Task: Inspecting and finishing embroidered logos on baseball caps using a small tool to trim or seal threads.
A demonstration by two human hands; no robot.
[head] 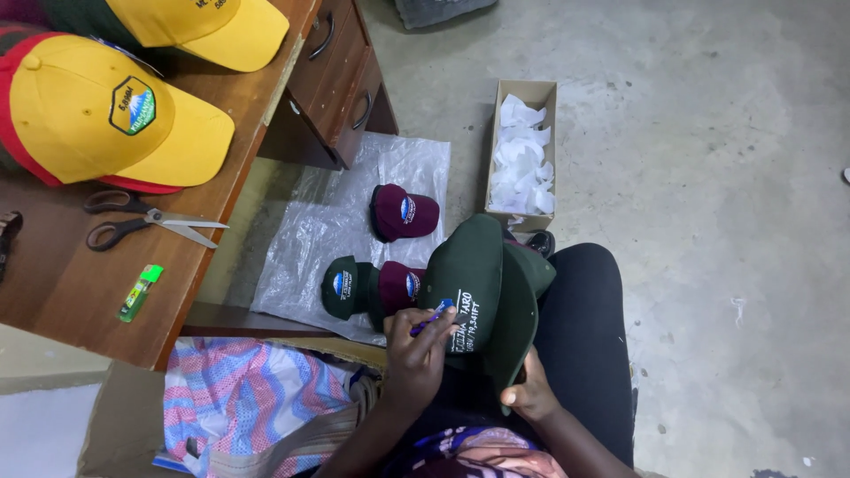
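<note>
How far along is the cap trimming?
Looks done: three caps lie on the plastic sheet. In hand: the right hand holds a green cap while the left hand works a blue tool at its lettering. Possibly left: two yellow caps on the desk.

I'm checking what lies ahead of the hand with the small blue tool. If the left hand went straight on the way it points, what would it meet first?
The left hand points up-right, already against the green cap on the lap; past it, probably the cardboard box, though depth is unclear.
</note>
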